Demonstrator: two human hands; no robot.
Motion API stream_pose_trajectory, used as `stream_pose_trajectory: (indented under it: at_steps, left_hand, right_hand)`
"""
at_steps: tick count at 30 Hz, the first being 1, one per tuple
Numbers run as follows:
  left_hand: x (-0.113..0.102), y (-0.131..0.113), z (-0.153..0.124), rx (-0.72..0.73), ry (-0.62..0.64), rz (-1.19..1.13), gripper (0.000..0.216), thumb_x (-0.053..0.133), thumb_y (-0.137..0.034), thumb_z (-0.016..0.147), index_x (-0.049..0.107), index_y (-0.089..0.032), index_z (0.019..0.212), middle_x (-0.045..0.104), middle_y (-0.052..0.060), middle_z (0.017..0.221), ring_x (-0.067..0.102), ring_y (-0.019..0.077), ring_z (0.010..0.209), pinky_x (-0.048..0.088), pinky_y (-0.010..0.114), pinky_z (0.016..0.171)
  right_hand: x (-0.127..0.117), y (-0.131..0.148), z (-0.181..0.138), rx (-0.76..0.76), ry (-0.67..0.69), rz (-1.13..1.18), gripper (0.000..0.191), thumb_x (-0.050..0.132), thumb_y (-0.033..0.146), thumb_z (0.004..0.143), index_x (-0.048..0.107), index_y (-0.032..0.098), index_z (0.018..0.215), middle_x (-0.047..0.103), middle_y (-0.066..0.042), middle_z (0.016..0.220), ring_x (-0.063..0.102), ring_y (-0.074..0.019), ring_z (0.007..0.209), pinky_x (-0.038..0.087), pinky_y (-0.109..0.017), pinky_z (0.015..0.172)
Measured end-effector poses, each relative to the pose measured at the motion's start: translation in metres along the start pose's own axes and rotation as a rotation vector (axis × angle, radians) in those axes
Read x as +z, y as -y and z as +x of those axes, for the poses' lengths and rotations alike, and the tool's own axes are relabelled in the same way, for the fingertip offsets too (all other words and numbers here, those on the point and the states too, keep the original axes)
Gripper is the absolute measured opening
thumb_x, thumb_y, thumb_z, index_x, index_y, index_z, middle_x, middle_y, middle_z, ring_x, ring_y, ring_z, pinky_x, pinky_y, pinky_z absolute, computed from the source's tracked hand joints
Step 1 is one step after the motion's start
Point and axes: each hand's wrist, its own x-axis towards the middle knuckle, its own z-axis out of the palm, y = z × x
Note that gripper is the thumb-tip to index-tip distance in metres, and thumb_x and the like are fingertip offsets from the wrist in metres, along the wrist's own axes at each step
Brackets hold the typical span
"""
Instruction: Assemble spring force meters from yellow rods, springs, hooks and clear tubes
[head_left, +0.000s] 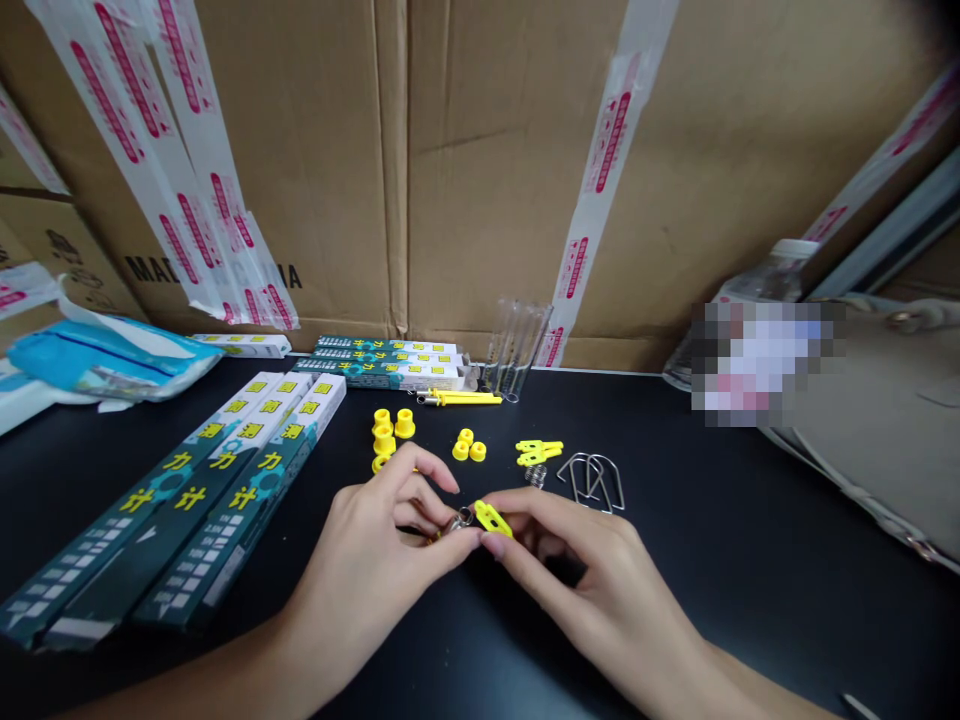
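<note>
Left hand (397,540) and right hand (581,550) nearly meet, thumb tips close together, over the near middle of the worktop (757,560). Left: thumb and fingers closed on a small metal coil (459,520), mostly hidden by the grip. Right: thumb and forefinger pinching a yellow clip (493,518), its end just beside the coil; cannot tell whether they touch.

Beyond the hands, toward the far edge, left to right: flanged yellow caps (405,424), some partly behind the left hand; three smaller caps (469,447); more yellow clips (540,452), springs (535,476) just nearer than these; bent wire hooks (594,480), overlapping.

Near the far edge: stacked boxes (360,372), yellow rods (469,399) before them, clear tubes (517,345) upright alongside. Three long boxes (195,490) side by side, left, slanting toward the far edge. Blue packet (112,350) near the far-left corner. Bottle (776,272) and beige bag (877,390) at far right.
</note>
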Motion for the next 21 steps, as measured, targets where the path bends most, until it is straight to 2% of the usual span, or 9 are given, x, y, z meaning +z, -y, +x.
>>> stream_pose_trajectory:
  at_steps: [5, 8, 10, 13, 18, 21]
  left_hand:
    - [0.000, -0.002, 0.000, -0.024, 0.037, 0.001, 0.026, 0.077, -0.026, 0.075, 0.061, -0.023, 0.095, 0.069, -0.007, 0.068, 0.072, 0.0148, 0.062, 0.056, 0.021, 0.059]
    - [0.001, -0.004, -0.001, 0.035, 0.023, 0.078, 0.022, 0.076, -0.023, 0.075, 0.063, -0.023, 0.092, 0.066, -0.007, 0.065, 0.068, 0.0123, 0.059, 0.049, 0.018, 0.052]
    - [0.002, -0.004, -0.002, 0.081, 0.013, 0.135, 0.017, 0.074, -0.021, 0.075, 0.064, -0.023, 0.088, 0.063, -0.008, 0.062, 0.064, 0.0110, 0.056, 0.044, 0.017, 0.048]
    - [0.003, -0.003, -0.004, 0.126, 0.014, 0.190, 0.012, 0.071, -0.020, 0.077, 0.064, -0.023, 0.086, 0.061, -0.008, 0.061, 0.060, 0.0103, 0.054, 0.043, 0.018, 0.049]
    - [0.005, 0.000, -0.009, 0.210, 0.013, 0.248, 0.010, 0.071, -0.021, 0.078, 0.066, -0.024, 0.086, 0.057, -0.010, 0.060, 0.053, 0.0083, 0.049, 0.043, 0.017, 0.048]
    - [0.004, 0.001, -0.011, 0.237, 0.004, 0.245, 0.011, 0.074, -0.021, 0.078, 0.069, -0.025, 0.086, 0.062, -0.009, 0.061, 0.055, 0.0084, 0.050, 0.046, 0.016, 0.050]
  right_hand:
    - [0.000, 0.002, 0.001, 0.134, 0.097, 0.177, 0.019, 0.056, 0.033, 0.098, 0.067, 0.021, 0.107, 0.064, 0.001, 0.072, 0.058, -0.0123, 0.062, 0.047, -0.021, 0.054]
    - [0.001, 0.001, 0.000, 0.250, 0.183, 0.315, 0.023, 0.049, 0.036, 0.100, 0.061, 0.020, 0.113, 0.060, 0.002, 0.072, 0.055, -0.0112, 0.057, 0.048, -0.020, 0.051]
    - [0.001, 0.000, 0.000, 0.291, 0.215, 0.375, 0.023, 0.048, 0.038, 0.101, 0.058, 0.020, 0.111, 0.058, 0.002, 0.072, 0.052, -0.0105, 0.055, 0.049, -0.020, 0.051]
    - [0.001, -0.001, 0.001, 0.269, 0.223, 0.384, 0.022, 0.047, 0.041, 0.101, 0.055, 0.021, 0.100, 0.057, 0.002, 0.074, 0.052, -0.0110, 0.059, 0.047, -0.020, 0.053]
    - [0.000, 0.002, 0.003, 0.182, 0.223, 0.205, 0.026, 0.044, 0.039, 0.103, 0.056, 0.020, 0.089, 0.052, 0.004, 0.072, 0.045, -0.0118, 0.064, 0.040, -0.023, 0.059]
    - [0.000, 0.004, 0.003, 0.175, 0.238, 0.146, 0.028, 0.041, 0.038, 0.104, 0.057, 0.020, 0.088, 0.050, 0.004, 0.072, 0.042, -0.0121, 0.064, 0.037, -0.024, 0.060]
